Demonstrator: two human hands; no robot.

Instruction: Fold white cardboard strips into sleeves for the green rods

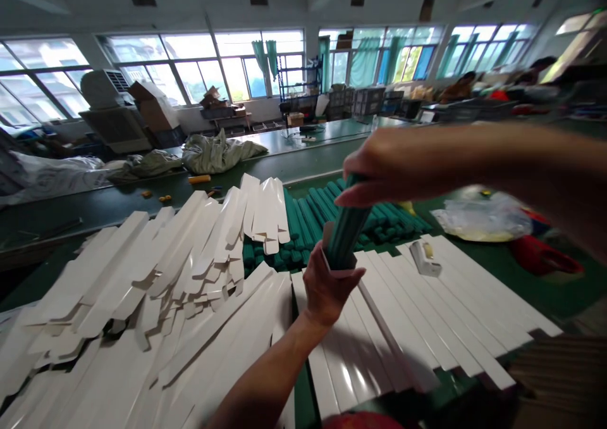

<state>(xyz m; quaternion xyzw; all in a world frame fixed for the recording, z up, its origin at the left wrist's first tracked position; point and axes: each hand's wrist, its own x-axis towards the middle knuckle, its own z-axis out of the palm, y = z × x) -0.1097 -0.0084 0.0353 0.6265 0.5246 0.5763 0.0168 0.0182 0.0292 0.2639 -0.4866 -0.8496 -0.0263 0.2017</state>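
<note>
My left hand (331,288) is wrapped round the open top end of a long narrow white carton (327,234). A dark green ribbed bundle (348,233) stands partly inside that opening, slightly tilted. Above it, my right hand (374,166) grips the bundle's upper end between thumb and fingers. The carton's lower part is mostly hidden by my left hand and hard to tell from the cartons below. Behind my hands lies a pile of similar green ribbed bundles (308,217). White cartons with open end flaps (161,258) are heaped to the left.
Flat-lying white cartons (441,302) form a row at right, with a small white tape-dispenser-like object (425,258) on them. Clear plastic bags (484,217) and a red item (545,255) lie farther right. Grey-green sheeting (218,154) rests on the far table. A person (459,87) is in the background.
</note>
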